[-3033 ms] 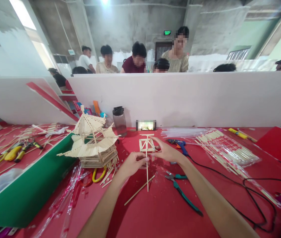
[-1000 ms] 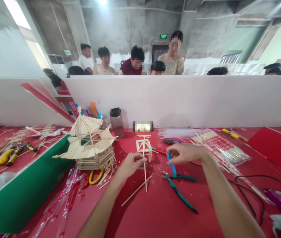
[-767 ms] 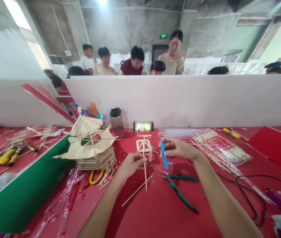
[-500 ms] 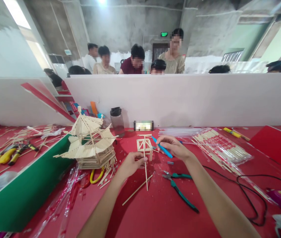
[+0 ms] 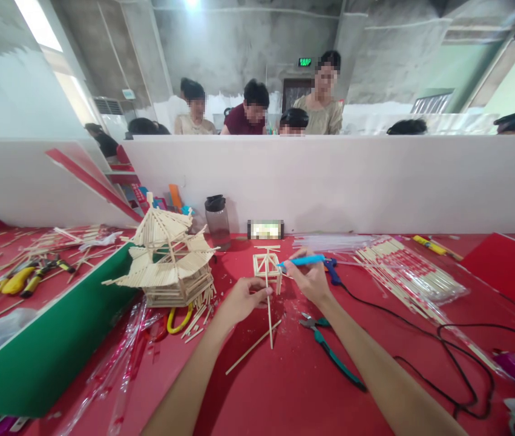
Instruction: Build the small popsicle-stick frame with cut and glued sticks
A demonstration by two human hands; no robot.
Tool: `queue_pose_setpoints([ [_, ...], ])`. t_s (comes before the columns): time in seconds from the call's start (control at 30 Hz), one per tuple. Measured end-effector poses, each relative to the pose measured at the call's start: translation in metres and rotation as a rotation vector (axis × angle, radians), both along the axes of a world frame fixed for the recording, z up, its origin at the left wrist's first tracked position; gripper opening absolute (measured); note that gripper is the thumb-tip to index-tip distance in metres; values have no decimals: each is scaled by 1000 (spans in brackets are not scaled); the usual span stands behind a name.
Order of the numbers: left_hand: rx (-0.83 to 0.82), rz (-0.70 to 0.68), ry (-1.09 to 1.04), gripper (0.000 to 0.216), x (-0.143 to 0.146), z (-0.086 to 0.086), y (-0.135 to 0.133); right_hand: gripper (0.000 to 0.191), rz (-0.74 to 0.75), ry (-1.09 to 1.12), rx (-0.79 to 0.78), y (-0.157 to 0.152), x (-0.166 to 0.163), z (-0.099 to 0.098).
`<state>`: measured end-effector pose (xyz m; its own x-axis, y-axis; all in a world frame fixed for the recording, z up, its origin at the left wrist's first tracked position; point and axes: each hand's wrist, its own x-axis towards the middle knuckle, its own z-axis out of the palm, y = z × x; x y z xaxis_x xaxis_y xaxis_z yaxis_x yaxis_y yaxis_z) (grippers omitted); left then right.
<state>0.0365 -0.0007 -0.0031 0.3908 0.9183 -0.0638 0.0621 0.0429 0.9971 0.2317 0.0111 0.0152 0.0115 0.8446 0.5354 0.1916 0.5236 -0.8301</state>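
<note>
My left hand (image 5: 244, 300) pinches a thin wooden stick (image 5: 270, 326) between thumb and fingers. The stick points away from me, and its far end reaches over a small open frame of sticks (image 5: 258, 274). A blue pen (image 5: 308, 260) is gripped in my right hand (image 5: 310, 281), its tip pointing left toward the stick beside the frame. Whether the tip touches wood I cannot tell. Another loose stick (image 5: 252, 349) lies slantwise below my left hand. Diagonal cutters with green handles (image 5: 336, 358) rest under my right forearm, partly covered by it.
A stick-built pagoda model (image 5: 173, 272) stands at left beside a green board (image 5: 57, 345). Behind are a dark bottle (image 5: 217, 224) and a phone (image 5: 265, 229). At right lie bagged sticks (image 5: 402, 266), a blue glue gun (image 5: 332, 270) and its black cable. People are beyond the white partition (image 5: 330, 181).
My right hand has moved left and turned the pen, so its tip now points left at the stick near the frame. The left hand keeps its hold on the stick.
</note>
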Motion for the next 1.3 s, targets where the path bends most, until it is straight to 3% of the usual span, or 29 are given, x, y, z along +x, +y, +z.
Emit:
queue_pose_setpoints([
  [0.17,-13,2,-1,38,0,-3,1,19,47,-213,30,-6,0,-2],
  [0.4,-13,3,-1,40,1,-2,1,16,81,-308,38,-4,-1,-6],
  [1.3,-4,8,-3,35,0,1,0,11,114,-338,100,-4,-4,-4],
])
